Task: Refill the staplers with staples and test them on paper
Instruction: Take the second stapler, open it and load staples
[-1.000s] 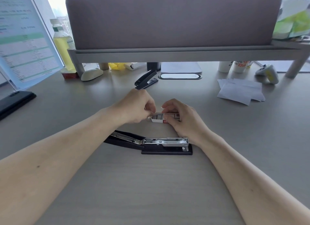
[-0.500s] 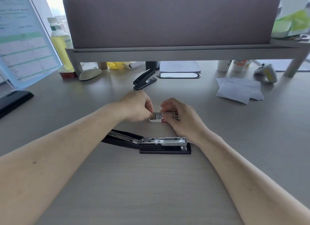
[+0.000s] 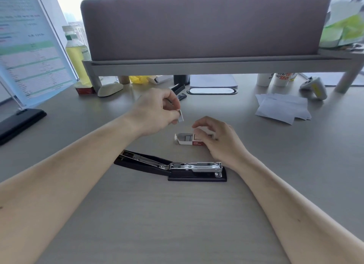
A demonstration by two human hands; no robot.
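While right hand [image 3: 218,139] steadies staple box [image 3: 192,139], left hand [image 3: 157,110] pinches staple strip [image 3: 180,116] — stapler [image 3: 177,166] open.

Bottle [image 3: 75,53], cups [image 3: 275,79], game controller [image 3: 315,87]

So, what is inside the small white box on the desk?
The box has its left end open, showing grey staple strips. The right hand covers its other end, so the rest is hidden.

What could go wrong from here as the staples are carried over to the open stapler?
The left hand pinches the staple strip only at one end, in mid-air, so it could snap or drop onto the desk. The staple box lies open under the right hand; a nudge might spill the rest. The open stapler is unheld and may shift during loading.
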